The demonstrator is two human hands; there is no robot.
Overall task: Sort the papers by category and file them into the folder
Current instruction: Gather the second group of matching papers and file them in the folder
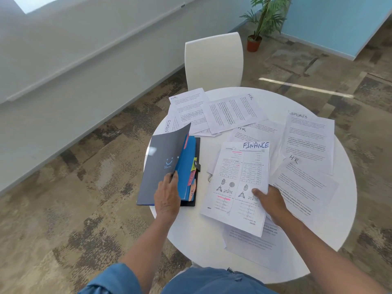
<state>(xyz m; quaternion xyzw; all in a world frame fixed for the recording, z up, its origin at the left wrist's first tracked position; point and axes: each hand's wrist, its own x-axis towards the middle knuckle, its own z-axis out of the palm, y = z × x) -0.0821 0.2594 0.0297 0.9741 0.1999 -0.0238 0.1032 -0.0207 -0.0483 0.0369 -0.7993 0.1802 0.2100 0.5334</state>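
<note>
With your left hand pinching the folder cover up at the desk's left edge and your right hand gripping the FINANCE sheets mid-desk, support those light, floppy, slippery pages along their near edge.

Bright soft daylight, sharp centre, wide-angle edge warping.

The person wears a blue shirt with the sleeves rolled up above the elbows, leaving 2 bare forearms. Both hands are bare, without rings or watch.
</note>
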